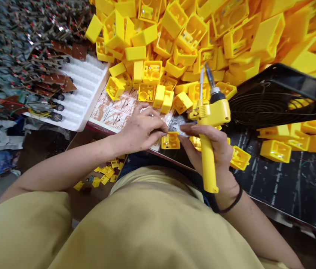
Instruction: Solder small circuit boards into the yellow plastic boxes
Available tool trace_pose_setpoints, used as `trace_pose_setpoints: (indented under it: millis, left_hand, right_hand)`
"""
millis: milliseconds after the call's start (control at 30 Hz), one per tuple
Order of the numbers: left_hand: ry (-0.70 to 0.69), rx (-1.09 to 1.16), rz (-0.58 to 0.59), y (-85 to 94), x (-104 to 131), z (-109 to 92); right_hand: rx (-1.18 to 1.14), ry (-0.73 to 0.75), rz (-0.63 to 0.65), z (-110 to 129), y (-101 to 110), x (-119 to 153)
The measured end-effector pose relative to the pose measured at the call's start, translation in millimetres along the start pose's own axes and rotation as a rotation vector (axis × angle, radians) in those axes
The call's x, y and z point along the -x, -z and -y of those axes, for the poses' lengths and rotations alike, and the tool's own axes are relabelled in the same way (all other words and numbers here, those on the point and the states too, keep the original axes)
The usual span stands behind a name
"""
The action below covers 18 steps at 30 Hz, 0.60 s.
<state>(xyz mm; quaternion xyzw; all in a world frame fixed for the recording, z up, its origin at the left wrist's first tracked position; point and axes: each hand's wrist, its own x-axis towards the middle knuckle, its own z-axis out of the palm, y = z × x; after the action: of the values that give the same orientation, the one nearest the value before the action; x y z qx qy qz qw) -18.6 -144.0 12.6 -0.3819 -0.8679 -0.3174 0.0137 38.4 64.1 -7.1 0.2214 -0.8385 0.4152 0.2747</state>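
A small open yellow box (170, 140) lies at the table's front edge, between my two hands. My left hand (143, 129), with a ring on one finger, has its fingertips closed together at the box's left side; whether they pinch anything is hidden. My right hand (216, 149) holds a yellow soldering gun (208, 149) by its handle, its metal tip pointing up and away from me. The right thumb and forefinger reach toward the small box. Another yellow box (239, 157) sits just right of my right hand.
Yellow boxes (135, 53) are piled across the back. A black fan (264, 99) stands at the right. On the left, a white ridged tray (83, 86) lies beside heaped circuit boards (34, 48). More yellow pieces (106, 175) are in a container below the table.
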Motion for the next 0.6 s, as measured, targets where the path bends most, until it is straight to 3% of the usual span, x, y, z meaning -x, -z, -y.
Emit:
trace_pose_setpoints:
  millis: [133,200,333,433,600]
  left_hand:
    - [-0.062,-0.098,0.079,5.8,-6.1,5.1]
    - [-0.070,-0.105,0.100,6.8,-10.1,3.3]
    - [-0.092,-0.153,0.111,3.4,-19.5,-0.6]
    - [-0.127,-0.230,0.165,1.5,-26.3,-1.3]
    - [-0.049,-0.158,0.302,6.4,-29.9,-3.9]
  right_hand:
    - [0.160,0.141,0.205,-10.5,8.9,0.2]
    - [0.242,0.211,0.245,-10.5,8.2,1.4]
    - [0.341,0.200,0.164,-6.5,4.2,2.9]
    - [0.350,0.164,0.103,-5.7,12.8,3.0]
    - [0.302,0.084,0.003,3.5,69.5,13.6]
